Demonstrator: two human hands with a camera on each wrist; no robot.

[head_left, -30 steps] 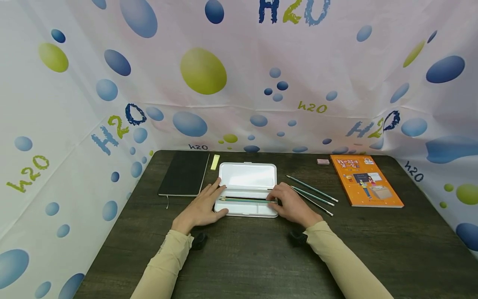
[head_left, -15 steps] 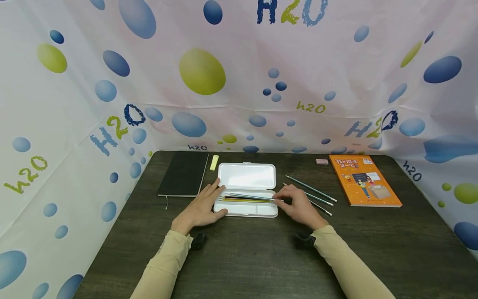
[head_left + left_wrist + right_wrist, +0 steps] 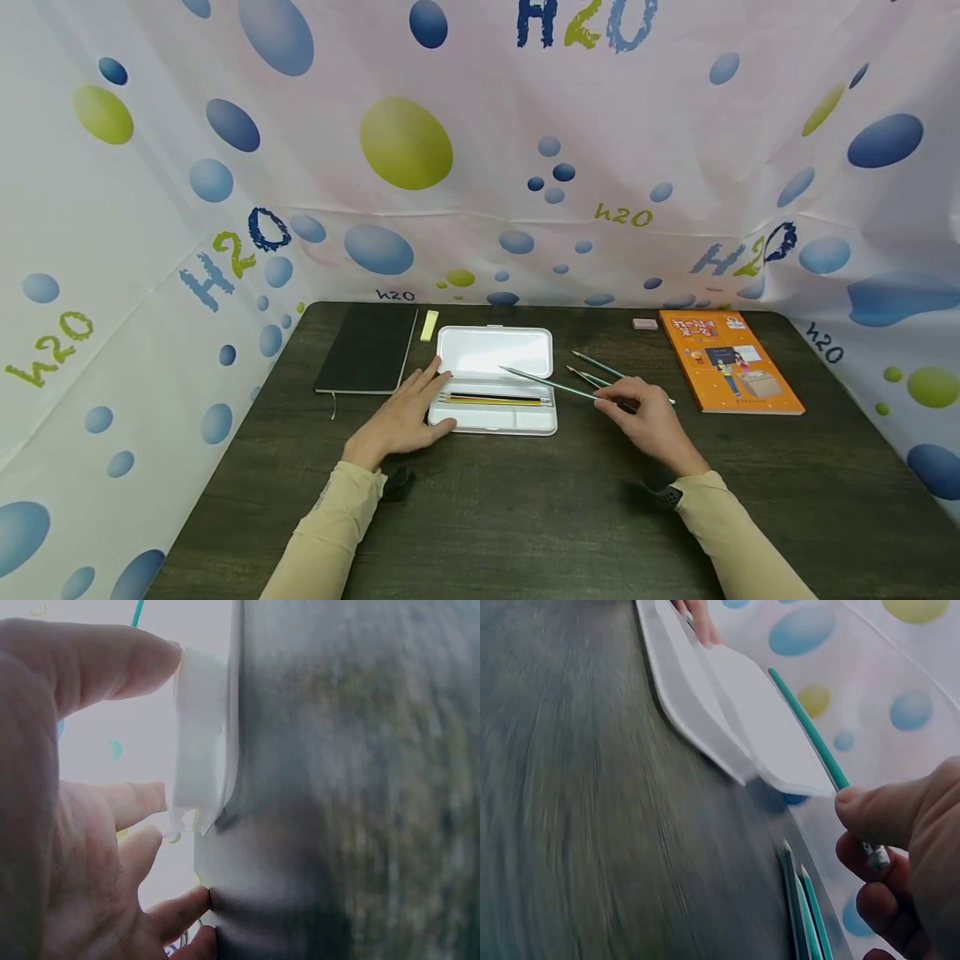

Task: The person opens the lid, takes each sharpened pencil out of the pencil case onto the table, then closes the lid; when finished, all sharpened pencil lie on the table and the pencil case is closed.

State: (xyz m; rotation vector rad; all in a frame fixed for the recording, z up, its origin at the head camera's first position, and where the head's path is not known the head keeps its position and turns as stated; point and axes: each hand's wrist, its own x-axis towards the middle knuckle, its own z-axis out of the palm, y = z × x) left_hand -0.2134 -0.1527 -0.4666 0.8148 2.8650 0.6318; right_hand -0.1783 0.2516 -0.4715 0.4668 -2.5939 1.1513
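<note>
A white pencil case (image 3: 480, 419) lies open on the dark table, its lid (image 3: 491, 348) folded back. Several pencils (image 3: 495, 401), black, yellow and red among them, rest in its tray. My left hand (image 3: 397, 421) lies with fingers spread along the case's left end, thumb at the front corner; the left wrist view shows thumb and fingers against this end. My right hand (image 3: 647, 417) pinches a green pencil (image 3: 810, 731) near its blunt end between thumb and fingers. The pencil slants leftward over the case's right side, its sharp tip in front of the lid in the head view.
More green pencils (image 3: 806, 915) lie on the table, partly behind my right hand. A black notebook (image 3: 367, 348) and a yellow strip (image 3: 429, 326) sit back left. At the back right are a pink eraser (image 3: 645, 324) and an orange book (image 3: 731, 362).
My right hand has lifted the green pencil out of the case tray and carried it to the right, where it now slants. The left hand has stayed at the case.
</note>
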